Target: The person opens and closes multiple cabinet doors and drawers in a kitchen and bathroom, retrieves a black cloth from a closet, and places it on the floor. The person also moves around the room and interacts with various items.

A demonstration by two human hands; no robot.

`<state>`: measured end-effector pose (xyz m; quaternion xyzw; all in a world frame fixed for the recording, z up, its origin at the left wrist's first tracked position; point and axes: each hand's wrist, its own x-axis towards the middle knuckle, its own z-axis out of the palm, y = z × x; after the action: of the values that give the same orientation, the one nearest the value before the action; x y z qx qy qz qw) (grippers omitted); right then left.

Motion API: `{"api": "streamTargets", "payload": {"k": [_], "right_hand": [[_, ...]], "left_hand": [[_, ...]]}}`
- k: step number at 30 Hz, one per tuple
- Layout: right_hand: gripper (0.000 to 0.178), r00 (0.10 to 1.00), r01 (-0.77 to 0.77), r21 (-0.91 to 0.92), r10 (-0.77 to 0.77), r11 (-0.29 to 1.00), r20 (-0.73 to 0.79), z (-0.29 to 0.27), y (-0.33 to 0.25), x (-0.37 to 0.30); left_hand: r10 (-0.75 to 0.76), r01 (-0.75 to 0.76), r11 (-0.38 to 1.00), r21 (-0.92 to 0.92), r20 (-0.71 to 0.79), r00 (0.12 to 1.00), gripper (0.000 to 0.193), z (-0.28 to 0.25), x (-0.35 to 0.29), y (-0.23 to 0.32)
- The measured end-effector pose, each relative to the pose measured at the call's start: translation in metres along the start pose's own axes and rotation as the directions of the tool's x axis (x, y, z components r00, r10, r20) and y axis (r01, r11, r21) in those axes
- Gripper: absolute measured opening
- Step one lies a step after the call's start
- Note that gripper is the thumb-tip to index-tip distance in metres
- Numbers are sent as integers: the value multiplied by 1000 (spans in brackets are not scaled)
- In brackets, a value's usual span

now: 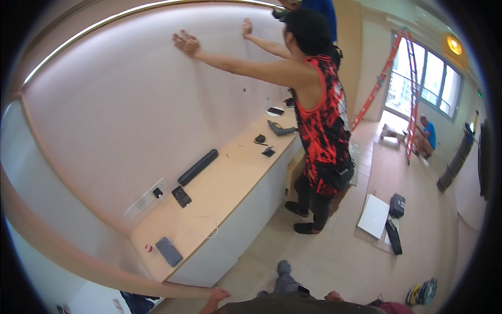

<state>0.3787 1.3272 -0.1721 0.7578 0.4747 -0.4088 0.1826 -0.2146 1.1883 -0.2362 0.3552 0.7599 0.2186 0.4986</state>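
My left hand (220, 294) rests at the lower end of a wood-toned panel edge (180, 291), its fingers laid out loosely over it. My right hand (333, 296) shows only in part at the lower edge, close to my body; its fingers are mostly hidden. Ahead of my left hand stands a long low cabinet (238, 183) with a light wood top. On its near end lie a grey cloth-like item (169, 251) and a small red and white round item (148, 248). Farther along are a phone (181, 197) with a white cable and a black soundbar-like bar (198, 167).
A co-worker (324, 120) in a red and black sleeveless top presses both palms on the wall (125, 104); another person in blue (321, 13) is behind. A power drill (281, 129) lies on the cabinet. Beyond are an orange ladder (381, 78), a white board (373, 216) and a crouching person (428, 137).
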Motion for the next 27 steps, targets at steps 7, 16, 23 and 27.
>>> {"api": "streamTargets", "payload": {"k": [7, 16, 23, 27], "right_hand": [[25, 990, -134, 224, 120, 965, 71, 55, 55, -58], [27, 984, 171, 530, -114, 831, -138, -3, 84, 31], [25, 985, 135, 631, -36, 764, -167, -71, 160, 64], [24, 997, -9, 717, 66, 697, -51, -71, 239, 83]], "left_hand": [[-85, -47, 879, 474, 253, 964, 33, 32, 6, 51], [4, -67, 933, 354, 177, 984, 36, 87, 52, 104], [75, -151, 884, 443, 183, 980, 27, 184, 67, 187], [88, -190, 885, 425, 248, 965, 23, 260, 73, 246]]}}
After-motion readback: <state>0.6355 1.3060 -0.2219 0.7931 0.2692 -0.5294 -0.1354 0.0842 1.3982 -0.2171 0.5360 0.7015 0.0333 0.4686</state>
